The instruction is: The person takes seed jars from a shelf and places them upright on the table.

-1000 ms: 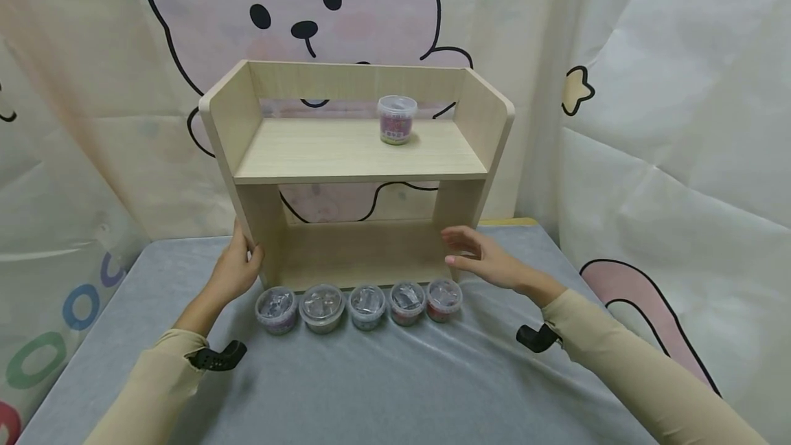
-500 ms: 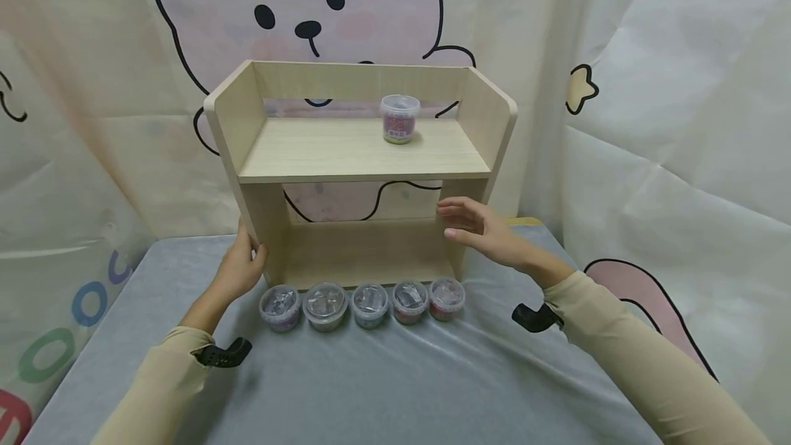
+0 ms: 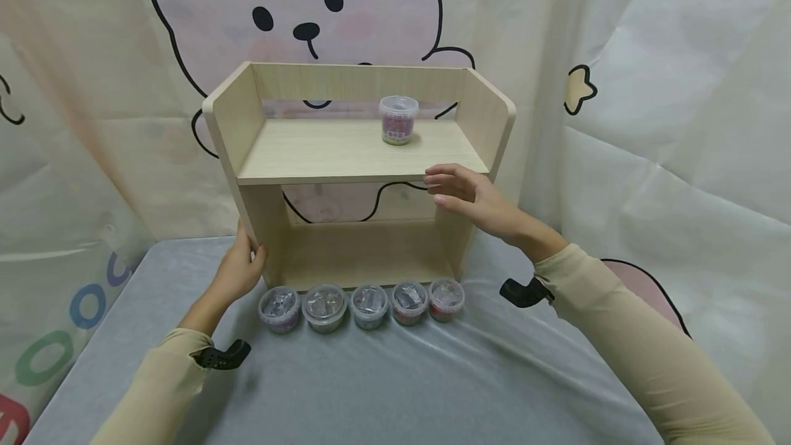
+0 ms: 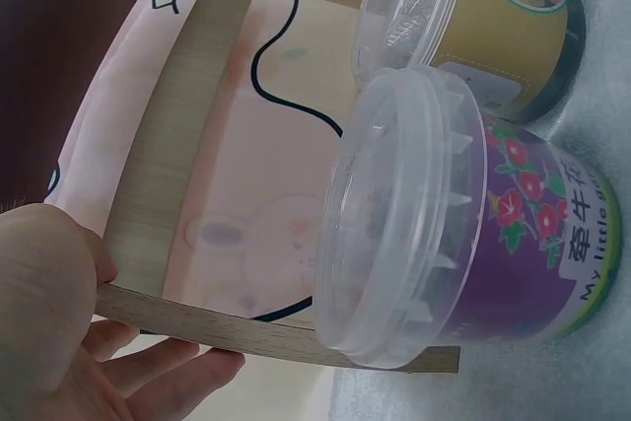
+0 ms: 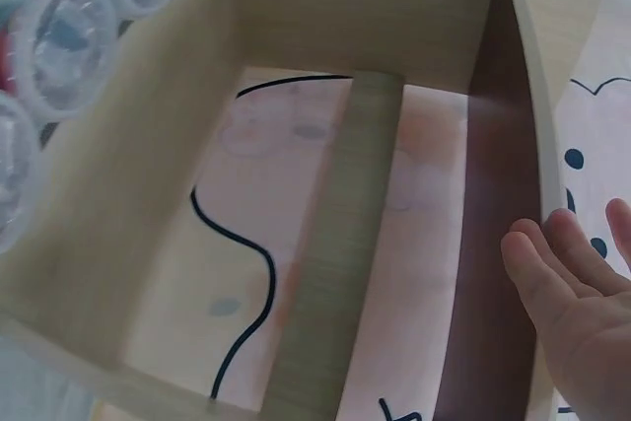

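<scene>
1. The left hand (image 3: 237, 273) is held against the lower left upright of a light wooden shelf unit (image 3: 358, 153); in the left wrist view (image 4: 59, 322) the front edge of that panel is pinched between thumb and fingers (image 4: 148, 367).
2. The shelf unit is stood on a counter (image 3: 371, 376) covered in grey cloth, towards its back edge, in front of a curtain (image 3: 321, 12) printed with a cartoon bear.
3. A row of five small lidded tubs (image 3: 361, 304) is lined up on the counter just in front of the unit's base, between the two arms. In the left wrist view the nearest is seen as a purple tub (image 4: 473, 244) with a clear lid and a flower label, and a yellow tub (image 4: 483, 17) is just beside it.
4. One more lidded tub (image 3: 398, 119) is stood upright on the upper shelf, right of the middle.
5. The right hand (image 3: 469, 198) is raised at the front right corner of the upper shelf, with fingers (image 3: 441, 177) straight and spread and nothing grasped; whether the wood is touched cannot be told. In the right wrist view (image 5: 577, 313) the open palm is seen beside the unit's side panel.
</scene>
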`<action>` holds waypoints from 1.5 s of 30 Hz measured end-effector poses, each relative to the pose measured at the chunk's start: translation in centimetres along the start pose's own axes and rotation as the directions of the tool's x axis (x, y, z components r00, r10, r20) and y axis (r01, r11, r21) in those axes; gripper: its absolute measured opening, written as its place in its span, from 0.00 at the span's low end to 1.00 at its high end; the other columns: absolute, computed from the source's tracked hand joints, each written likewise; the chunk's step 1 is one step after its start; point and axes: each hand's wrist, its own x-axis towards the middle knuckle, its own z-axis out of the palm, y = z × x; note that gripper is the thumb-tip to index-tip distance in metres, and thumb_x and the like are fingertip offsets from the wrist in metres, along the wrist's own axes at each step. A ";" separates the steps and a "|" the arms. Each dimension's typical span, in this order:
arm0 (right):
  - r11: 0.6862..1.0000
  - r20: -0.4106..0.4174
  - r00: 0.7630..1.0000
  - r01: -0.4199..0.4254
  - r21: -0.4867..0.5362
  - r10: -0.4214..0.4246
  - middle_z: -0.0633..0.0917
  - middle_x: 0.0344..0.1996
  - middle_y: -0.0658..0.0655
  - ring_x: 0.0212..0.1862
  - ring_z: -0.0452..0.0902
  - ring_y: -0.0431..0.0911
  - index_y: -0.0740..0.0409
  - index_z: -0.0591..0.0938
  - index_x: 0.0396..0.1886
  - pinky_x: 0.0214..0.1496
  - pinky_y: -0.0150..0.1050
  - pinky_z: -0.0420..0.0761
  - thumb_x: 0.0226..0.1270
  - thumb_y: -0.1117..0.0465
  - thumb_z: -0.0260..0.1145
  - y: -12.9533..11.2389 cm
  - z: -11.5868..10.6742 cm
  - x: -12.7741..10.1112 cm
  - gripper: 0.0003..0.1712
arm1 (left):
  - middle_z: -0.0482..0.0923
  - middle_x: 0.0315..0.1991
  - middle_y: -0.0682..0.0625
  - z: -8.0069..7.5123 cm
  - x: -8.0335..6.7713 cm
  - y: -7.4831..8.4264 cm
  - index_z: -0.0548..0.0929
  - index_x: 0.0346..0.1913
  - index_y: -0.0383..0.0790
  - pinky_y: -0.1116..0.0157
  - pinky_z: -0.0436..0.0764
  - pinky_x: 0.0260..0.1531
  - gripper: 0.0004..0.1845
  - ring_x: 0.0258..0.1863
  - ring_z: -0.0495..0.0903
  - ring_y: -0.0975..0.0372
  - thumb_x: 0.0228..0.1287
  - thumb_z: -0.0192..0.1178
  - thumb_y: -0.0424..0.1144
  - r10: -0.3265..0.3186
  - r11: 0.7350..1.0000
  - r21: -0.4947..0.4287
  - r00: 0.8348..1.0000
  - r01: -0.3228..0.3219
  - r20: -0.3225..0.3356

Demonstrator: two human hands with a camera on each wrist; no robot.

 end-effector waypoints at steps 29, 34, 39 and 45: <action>0.949 -0.304 0.947 -0.001 0.314 0.102 0.64 0.74 0.67 0.77 0.60 0.61 0.61 0.62 0.75 0.80 0.51 0.62 0.78 0.59 0.56 -2.5 -1.7 7.8 0.30 | 0.78 0.34 0.37 -0.2 0.0 0.1 0.46 0.76 0.38 0.55 0.73 0.31 0.33 0.30 0.76 0.50 0.74 0.48 0.34 -0.014 1.000 -0.002 1.000 0.014 0.021; 0.922 -0.290 0.943 -0.040 0.386 0.162 0.59 0.77 0.65 0.80 0.54 0.57 0.59 0.54 0.79 0.83 0.51 0.56 0.79 0.59 0.55 -2.0 -1.6 9.8 0.36 | 0.78 0.35 0.37 0.0 0.0 -0.2 0.47 0.75 0.39 0.53 0.74 0.33 0.32 0.31 0.77 0.48 0.74 0.48 0.33 -0.021 1.000 -0.001 1.000 0.021 0.022; 0.925 -0.282 0.942 -0.070 0.372 0.184 0.58 0.78 0.63 0.81 0.54 0.52 0.55 0.51 0.81 0.85 0.50 0.49 0.78 0.57 0.58 -1.5 -1.4 11.3 0.40 | 0.81 0.41 0.30 0.0 0.0 -0.2 0.45 0.76 0.39 0.42 0.76 0.41 0.34 0.40 0.80 0.40 0.74 0.48 0.34 -0.020 1.000 -0.007 1.000 0.020 0.019; 0.923 -0.283 0.936 -0.093 0.374 0.209 0.56 0.80 0.61 0.82 0.51 0.49 0.51 0.50 0.81 0.85 0.47 0.51 0.75 0.56 0.62 -1.2 -1.5 12.5 0.43 | 0.80 0.35 0.35 0.0 0.1 -0.3 0.48 0.75 0.38 0.50 0.75 0.34 0.33 0.33 0.78 0.46 0.73 0.49 0.33 -0.002 1.000 -0.004 1.000 0.002 0.003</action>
